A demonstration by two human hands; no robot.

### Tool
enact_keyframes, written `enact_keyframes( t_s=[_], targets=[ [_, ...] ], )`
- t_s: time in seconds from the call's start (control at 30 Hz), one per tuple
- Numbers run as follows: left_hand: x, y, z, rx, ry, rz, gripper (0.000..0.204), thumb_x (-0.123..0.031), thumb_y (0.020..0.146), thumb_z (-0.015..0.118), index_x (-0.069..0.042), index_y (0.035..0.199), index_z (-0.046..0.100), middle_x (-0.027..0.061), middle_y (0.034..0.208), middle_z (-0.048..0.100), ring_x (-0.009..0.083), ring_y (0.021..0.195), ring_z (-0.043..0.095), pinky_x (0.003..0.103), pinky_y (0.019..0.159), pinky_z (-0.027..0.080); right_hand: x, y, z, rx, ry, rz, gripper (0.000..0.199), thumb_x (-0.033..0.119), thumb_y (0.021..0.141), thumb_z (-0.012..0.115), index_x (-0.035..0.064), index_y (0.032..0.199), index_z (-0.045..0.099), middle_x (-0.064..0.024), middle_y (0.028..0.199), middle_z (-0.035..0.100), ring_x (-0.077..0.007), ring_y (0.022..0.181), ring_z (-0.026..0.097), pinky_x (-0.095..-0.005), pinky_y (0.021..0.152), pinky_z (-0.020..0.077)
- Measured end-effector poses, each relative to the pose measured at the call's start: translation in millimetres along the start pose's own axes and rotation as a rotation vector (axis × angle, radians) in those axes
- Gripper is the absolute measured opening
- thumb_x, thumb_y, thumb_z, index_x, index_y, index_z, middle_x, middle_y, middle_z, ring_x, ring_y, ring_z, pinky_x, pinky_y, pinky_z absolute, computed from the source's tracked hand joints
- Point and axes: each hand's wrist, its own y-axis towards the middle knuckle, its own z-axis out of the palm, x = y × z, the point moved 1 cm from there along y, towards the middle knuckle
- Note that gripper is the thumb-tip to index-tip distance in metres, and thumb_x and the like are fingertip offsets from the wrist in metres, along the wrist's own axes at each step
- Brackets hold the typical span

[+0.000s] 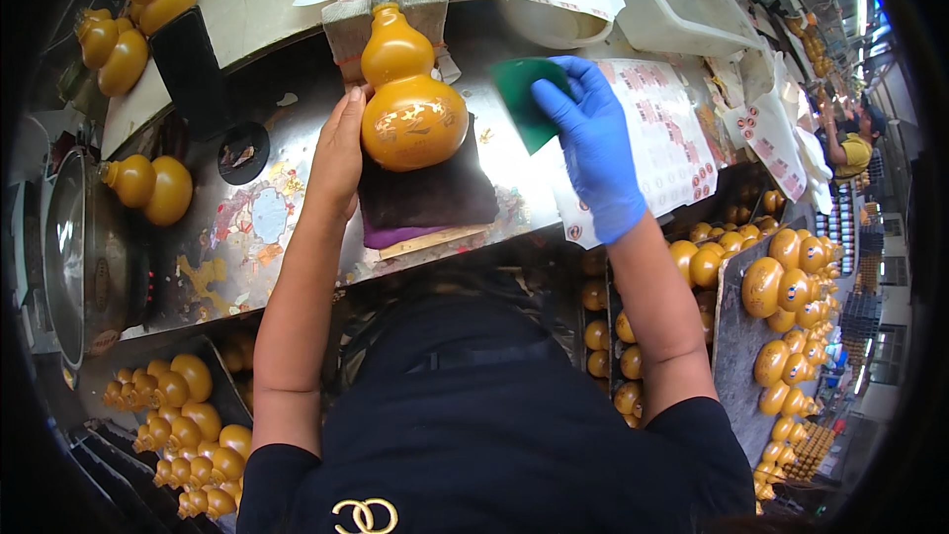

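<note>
A glossy amber gourd-shaped bottle [413,99] lies on its side on a dark pad [430,196], its neck pointing away from me. Gold decoration shows on its wider bulb. My bare left hand [342,148] grips the bottle's left side, the fingers partly hidden by it. To the right of the bottle, apart from it, my right hand [599,148] wears a blue glove. It pinches a flat green squeegee-like sheet [527,99] between thumb and fingers. Under the bottle's neck is a pale wrapped support [348,35].
Printed sticker sheets [657,129] lie on the metal table [316,227] at right. A white tray [682,0] stands behind them. At left are a metal pan [74,247], another gourd bottle [158,188] and a round black disc [243,152]. Racks of gourd bottles [193,435] flank me.
</note>
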Motion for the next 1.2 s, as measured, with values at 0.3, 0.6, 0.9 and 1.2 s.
enact_keyframes(
  t_s=[0.3, 0.6, 0.9, 1.2],
  targets=[
    [8.0, -1.5, -3.7, -0.004, 0.233, 0.111, 0.055, -0.043, 0.102, 0.033, -0.003, 0.139, 0.041, 0.0089, 0.132, 0.049, 0.0195, 0.123, 0.047, 0.031, 0.108, 0.03, -4.2, 28.0, 39.8, 0.009, -0.505, -0.256, 0.023, 0.012, 0.082, 0.067, 0.0041, 0.1, 0.055, -0.0143, 0.089, 0.063, -0.0194, 0.079, 0.063, -0.03, 0.073, 0.0503],
    [21.1, -42.8, -34.0, 0.01, 0.37, 0.317, 0.055, -0.038, 0.103, 0.028, -0.007, 0.148, 0.023, 0.0164, 0.142, 0.04, 0.0258, 0.134, 0.036, 0.038, 0.112, 0.022, -36.5, -66.4, -120.3, -0.564, 0.187, 0.294, 0.036, 0.037, 0.093, 0.057, 0.0047, 0.078, 0.062, -0.0032, 0.073, 0.057, -0.0122, 0.071, 0.054, -0.0253, 0.07, 0.0448],
    [18.4, -49.6, -28.8, -0.093, 0.222, 0.175, 0.057, -0.044, 0.103, 0.025, -0.007, 0.147, 0.026, 0.0181, 0.139, 0.042, 0.026, 0.132, 0.037, 0.038, 0.113, 0.021, -99.4, -107.4, -317.9, -1.303, 0.244, -0.139, 0.019, 0.021, 0.089, 0.063, 0.0031, 0.097, 0.063, -0.0048, 0.091, 0.063, -0.0166, 0.082, 0.058, -0.0283, 0.075, 0.0472],
    [12.2, -47.2, -38.1, -0.09, 0.274, 0.22, 0.057, -0.043, 0.103, 0.027, -0.007, 0.147, 0.025, 0.0177, 0.138, 0.044, 0.0257, 0.13, 0.04, 0.038, 0.111, 0.023, -101.8, -106.7, -321.6, -1.253, 0.31, -0.095, 0.015, 0.017, 0.086, 0.067, 0.0024, 0.089, 0.064, -0.0031, 0.084, 0.061, -0.0127, 0.08, 0.055, -0.0277, 0.072, 0.045]
  ],
)
